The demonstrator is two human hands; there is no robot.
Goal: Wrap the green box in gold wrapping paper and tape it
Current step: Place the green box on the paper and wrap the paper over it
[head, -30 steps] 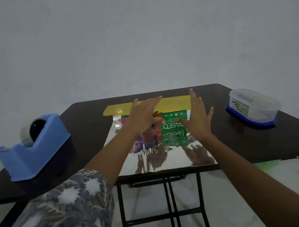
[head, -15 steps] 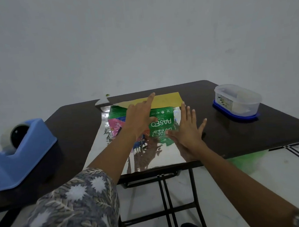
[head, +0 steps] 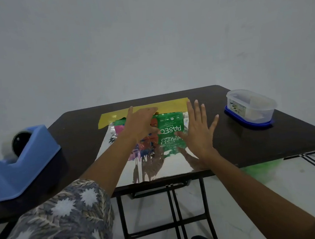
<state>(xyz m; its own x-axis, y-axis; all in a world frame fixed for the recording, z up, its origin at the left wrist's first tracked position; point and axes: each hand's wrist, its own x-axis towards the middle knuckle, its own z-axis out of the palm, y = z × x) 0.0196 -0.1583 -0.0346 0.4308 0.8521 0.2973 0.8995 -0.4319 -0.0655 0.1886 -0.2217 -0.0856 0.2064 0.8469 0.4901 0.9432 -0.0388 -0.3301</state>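
Closest in, lower left: a soft printed sleeve [head: 62,219], grey with pale starbursts and leaves. Under the near edge of the table [head: 82,137], thin black metal legs [head: 123,217], crossed by a bar.

On to the paper [head: 157,172]: silver side up, mirror-bright, lightly crinkled, near edge level with the table's, throwing back smeared colours and dark shapes. Off to the left, a chunky blue plastic dispenser [head: 21,163], smooth and wedge-shaped, white roll with a dark core at its back.

Right hand [head: 198,133] now: palm down, fingers straight and fanned wide, at the right end of the box [head: 170,125], thumb toward the print. Touching the foil or hovering, impossible to tell. Left hand [head: 142,124]: laid across the box's left half, fingers straight and close together, pointing away, gripping nothing.

The box itself: green, glossy, rectangular, white lettering upside down, pink and orange patches at left, lying flat on the sheet's far half, mid-table. Just beyond, a matte gold band [head: 170,104] along the sheet's far end. Far right, well apart, a clear oval plastic tub [head: 251,109] on a blue base.

Tabletop dark, smooth, round-cornered. Floor [head: 291,183] pale and marbled, thin dark lines, a green smudge at right. Wall [head: 146,44] plain, pale grey.
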